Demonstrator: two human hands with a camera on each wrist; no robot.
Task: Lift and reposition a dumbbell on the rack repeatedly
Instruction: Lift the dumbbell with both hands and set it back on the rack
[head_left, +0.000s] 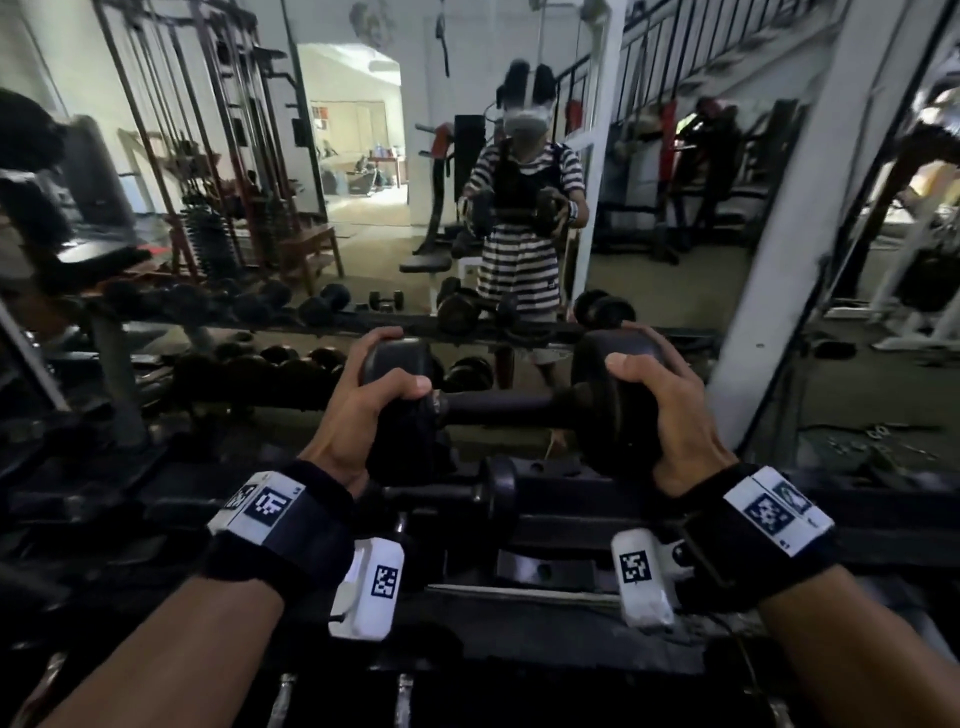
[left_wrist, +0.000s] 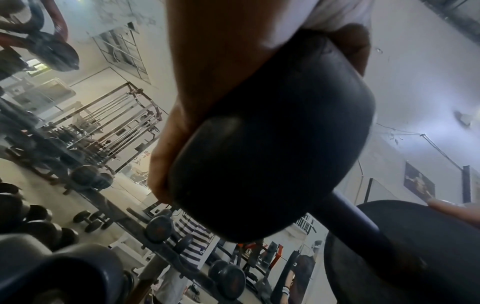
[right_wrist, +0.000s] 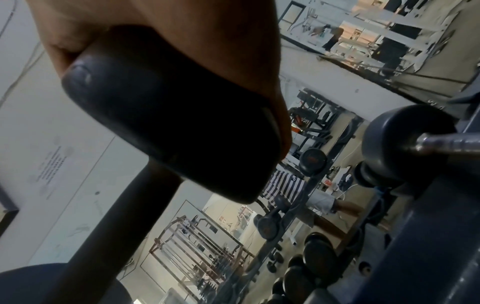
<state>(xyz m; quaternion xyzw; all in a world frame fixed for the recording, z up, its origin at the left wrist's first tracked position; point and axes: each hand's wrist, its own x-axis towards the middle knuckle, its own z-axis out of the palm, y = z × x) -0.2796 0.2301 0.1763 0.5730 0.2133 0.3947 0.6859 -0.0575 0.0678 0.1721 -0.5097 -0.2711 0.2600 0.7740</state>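
Your left hand (head_left: 363, 405) and right hand (head_left: 660, 410) grip the black dumbbell's (head_left: 498, 402) heads above the rack (head_left: 571, 525); next, lower it level.

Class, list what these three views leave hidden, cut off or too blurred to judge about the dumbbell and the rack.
- Dumbbell weight marking: none legible in any view; heads dark, covered by left hand and right hand.
- Rack slot beneath: head view, shadowed and blocked by the wrists.
- Fingers: wrist views, mostly behind the heads.
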